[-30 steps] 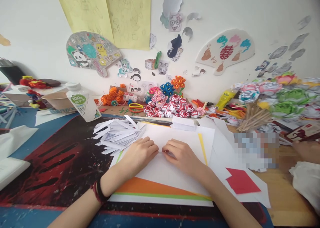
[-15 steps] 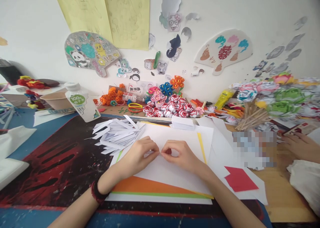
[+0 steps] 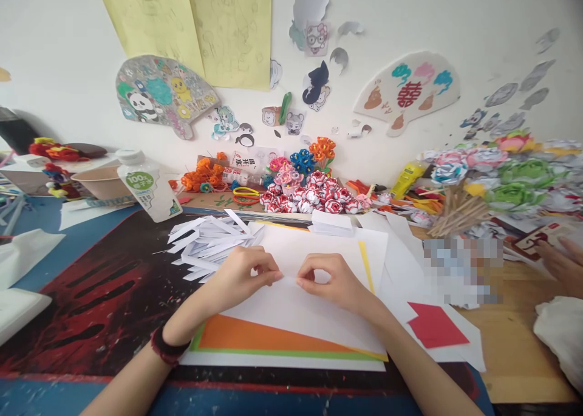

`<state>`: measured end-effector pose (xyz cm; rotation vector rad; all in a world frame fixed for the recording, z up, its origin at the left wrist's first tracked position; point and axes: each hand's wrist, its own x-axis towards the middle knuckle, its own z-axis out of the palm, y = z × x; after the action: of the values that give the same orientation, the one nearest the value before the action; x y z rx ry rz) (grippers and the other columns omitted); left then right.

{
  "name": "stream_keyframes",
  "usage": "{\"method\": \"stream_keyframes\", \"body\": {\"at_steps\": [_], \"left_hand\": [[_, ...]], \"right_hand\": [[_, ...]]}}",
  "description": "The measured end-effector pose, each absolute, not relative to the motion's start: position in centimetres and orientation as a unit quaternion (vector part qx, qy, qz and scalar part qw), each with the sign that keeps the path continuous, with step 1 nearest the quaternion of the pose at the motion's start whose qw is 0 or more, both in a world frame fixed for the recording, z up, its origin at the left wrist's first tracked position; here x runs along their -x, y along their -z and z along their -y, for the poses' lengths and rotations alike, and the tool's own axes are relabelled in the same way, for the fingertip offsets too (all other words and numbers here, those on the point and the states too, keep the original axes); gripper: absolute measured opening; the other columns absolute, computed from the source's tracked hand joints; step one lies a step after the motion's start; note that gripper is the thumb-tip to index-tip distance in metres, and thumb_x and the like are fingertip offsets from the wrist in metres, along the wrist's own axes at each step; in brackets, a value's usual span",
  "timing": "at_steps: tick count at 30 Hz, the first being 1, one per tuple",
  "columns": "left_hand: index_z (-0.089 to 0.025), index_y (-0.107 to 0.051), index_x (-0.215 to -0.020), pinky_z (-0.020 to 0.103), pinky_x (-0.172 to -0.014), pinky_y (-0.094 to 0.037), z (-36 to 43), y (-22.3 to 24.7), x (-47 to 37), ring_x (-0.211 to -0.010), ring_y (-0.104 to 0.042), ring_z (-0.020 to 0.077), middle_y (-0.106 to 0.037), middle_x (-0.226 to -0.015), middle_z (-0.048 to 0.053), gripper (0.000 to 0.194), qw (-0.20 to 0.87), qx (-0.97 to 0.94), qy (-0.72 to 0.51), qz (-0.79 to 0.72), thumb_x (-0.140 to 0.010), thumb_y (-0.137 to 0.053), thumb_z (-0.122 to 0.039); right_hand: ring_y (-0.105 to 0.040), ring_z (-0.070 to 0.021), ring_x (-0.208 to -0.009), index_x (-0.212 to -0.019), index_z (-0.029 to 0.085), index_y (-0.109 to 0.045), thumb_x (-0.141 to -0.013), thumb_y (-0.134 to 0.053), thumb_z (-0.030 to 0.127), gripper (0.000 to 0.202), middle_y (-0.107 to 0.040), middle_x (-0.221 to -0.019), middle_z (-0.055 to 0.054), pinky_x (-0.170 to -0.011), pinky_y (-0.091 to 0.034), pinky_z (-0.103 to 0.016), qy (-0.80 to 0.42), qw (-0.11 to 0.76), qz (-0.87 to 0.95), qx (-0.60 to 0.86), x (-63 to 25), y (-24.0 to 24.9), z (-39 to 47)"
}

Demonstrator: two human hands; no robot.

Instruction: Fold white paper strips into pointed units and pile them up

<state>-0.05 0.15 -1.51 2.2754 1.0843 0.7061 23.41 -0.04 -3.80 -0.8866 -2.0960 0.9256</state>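
Over wht paper [image 3: 296,313], L hand [image 3: 243,275], R hand [image 3: 331,277], btl [image 3: 146,188] nr bowl [image 3: 98,184]

The white bottle [image 3: 157,200] says "100%" in a green circle [image 3: 141,180] with smaller signs too blurry to read, the white wrapper [image 3: 248,160] says "开水" after one fuzzy sign, and the white fan [image 3: 409,95] on the wall [image 3: 341,103] has a big red "囍" in its middle.

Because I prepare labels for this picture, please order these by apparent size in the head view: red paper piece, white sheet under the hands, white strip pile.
1. White sheet
2. White strip pile
3. Red paper piece
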Motion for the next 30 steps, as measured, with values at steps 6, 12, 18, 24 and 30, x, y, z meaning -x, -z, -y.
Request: {"method": "stream_keyframes", "body": {"at_steps": [6,12,18,24,30], "left_hand": [[-0.018,-0.069,-0.072,0.022,-0.064,-0.040,-0.4,1.6,0.3,-0.063,-0.057,0.0117,-0.065,-0.065,-0.001,0.014,0.222,-0.832,-0.283,-0.423,-0.084,-0.064,-0.023],[-0.019,-0.069,-0.070,0.022,-0.063,-0.039,-0.4,1.1,0.4,-0.062,-0.056,0.0117,-0.064,-0.065,-0.001,0.016,0.204,-0.833,-0.282,-0.429,-0.084,-0.063,-0.021],[-0.018,-0.067,-0.070,0.022,-0.063,-0.039,-1.2,1.2,2.0,-0.063,-0.055,0.0116,-0.064,-0.067,-0.001,0.018,0.172,-0.827,-0.280,-0.455,-0.085,-0.061,-0.026],[-0.019,-0.064,-0.068,0.022,-0.061,-0.038,-2.0,-0.1,6.0,-0.059,-0.053,0.0117,-0.066,-0.065,-0.003,0.026,0.069,-0.761,-0.341,-0.548,-0.085,-0.059,-0.039],[-0.021,-0.070,-0.081,0.026,-0.063,-0.040,-2.6,0.1,8.1,-0.066,-0.059,0.0157,-0.067,-0.070,0.000,0.024,-0.098,-0.692,-0.361,-0.618,-0.089,-0.054,-0.037]], "right_hand": [[-0.059,-0.0140,-0.066,-0.078,0.017,-0.069,-0.084,-0.064,0.026,0.012,-0.066,-0.074,-0.002,-0.065,-0.047,-0.026,-0.348,0.325,0.799,0.367,-23.5,3.9,-0.1],[-0.059,-0.0137,-0.065,-0.078,0.018,-0.070,-0.085,-0.064,0.026,0.013,-0.067,-0.073,-0.001,-0.063,-0.046,-0.025,-0.330,0.331,0.800,0.376,-23.7,4.0,-0.2],[-0.059,-0.0141,-0.063,-0.073,0.018,-0.068,-0.087,-0.061,0.028,0.018,-0.067,-0.071,-0.001,-0.060,-0.044,-0.025,-0.283,0.318,0.806,0.410,-24.7,4.3,-0.5],[-0.058,-0.0159,-0.065,-0.075,0.019,-0.065,-0.087,-0.059,0.027,0.016,-0.066,-0.072,-0.002,-0.062,-0.044,-0.027,-0.205,0.390,0.769,0.463,-25.8,4.1,-1.4],[-0.059,-0.0175,-0.072,-0.079,0.019,-0.062,-0.089,-0.054,0.024,0.014,-0.065,-0.081,-0.003,-0.065,-0.043,-0.028,-0.099,0.385,0.743,0.538,-26.6,3.7,-3.5]]}}
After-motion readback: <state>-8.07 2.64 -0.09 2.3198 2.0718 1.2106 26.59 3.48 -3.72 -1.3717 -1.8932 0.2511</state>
